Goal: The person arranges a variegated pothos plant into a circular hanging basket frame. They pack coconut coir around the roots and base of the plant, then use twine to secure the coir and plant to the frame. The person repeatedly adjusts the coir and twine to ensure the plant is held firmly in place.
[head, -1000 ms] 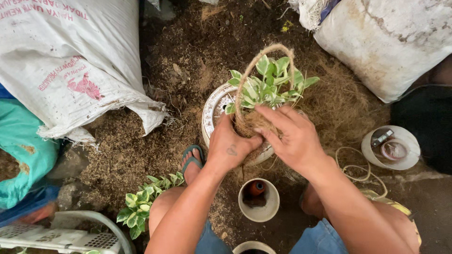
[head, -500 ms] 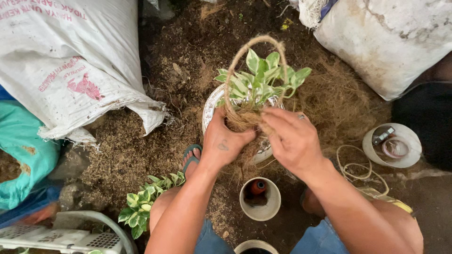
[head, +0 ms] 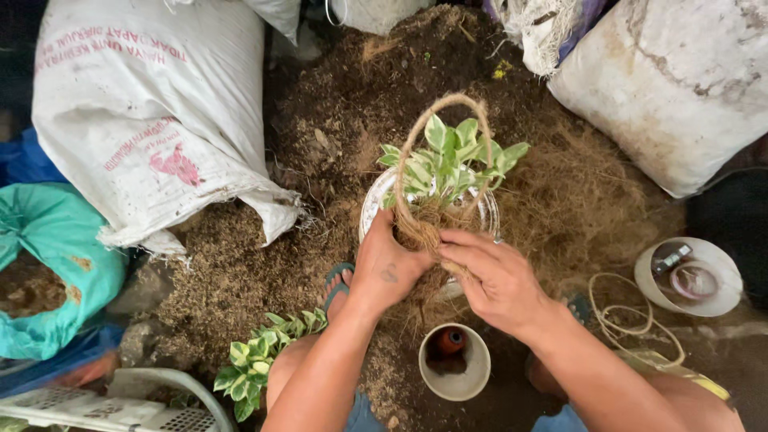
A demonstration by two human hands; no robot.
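My left hand [head: 388, 270] and my right hand [head: 496, 276] both grip a ball of brown coconut fibre [head: 424, 226] wrapped round the roots of a small green-and-cream leafed plant [head: 450, 162]. A loop of coir rope [head: 412, 140] arches over the leaves. The bundle is held above a white round basin [head: 374, 200] that rests on the soil heap. The fingers of both hands press into the fibre from below and from the sides.
A heap of dark soil and loose fibre [head: 336, 120] lies ahead. White sacks stand at the left [head: 152, 120] and at the right [head: 680, 80], a teal bag [head: 48, 272] at far left. A white cup [head: 456, 364], another leafy plant [head: 256, 360], a lid with tape rolls [head: 690, 276] and coiled cord [head: 624, 316] lie near my feet.
The plant bundle has shifted slightly left and up, and my hands have turned it, re-gripping the fibre ball lower down.
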